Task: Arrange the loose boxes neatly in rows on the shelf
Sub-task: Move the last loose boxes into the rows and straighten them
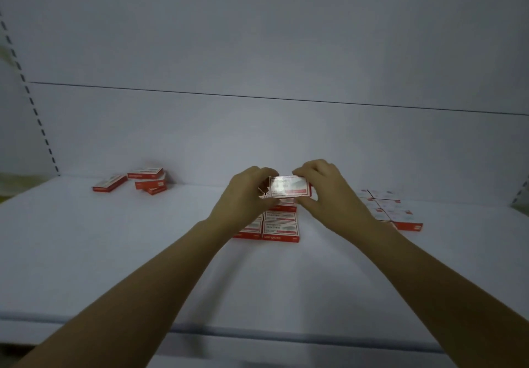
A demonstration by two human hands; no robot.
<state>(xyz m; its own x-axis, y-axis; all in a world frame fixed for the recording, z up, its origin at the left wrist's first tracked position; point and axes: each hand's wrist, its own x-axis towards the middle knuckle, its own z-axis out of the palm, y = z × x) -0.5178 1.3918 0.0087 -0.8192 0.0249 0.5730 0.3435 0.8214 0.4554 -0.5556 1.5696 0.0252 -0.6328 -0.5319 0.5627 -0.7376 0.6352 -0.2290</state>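
Red-and-white box [290, 186] pinched between left hand [243, 197] and right hand [325, 193].

I see a plain white back panel [257, 38] crossed by a thin dark seam [257, 97] that slopes slightly down to the right. A slotted upright [29, 95] climbs the left edge, and a second upright [523, 188] shows at far right. A yellowish blur [17, 180] at left is too unclear for me to identify.

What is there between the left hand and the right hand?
One red-and-white box, pinched at its ends by the left hand and the right hand, seen in the head view.
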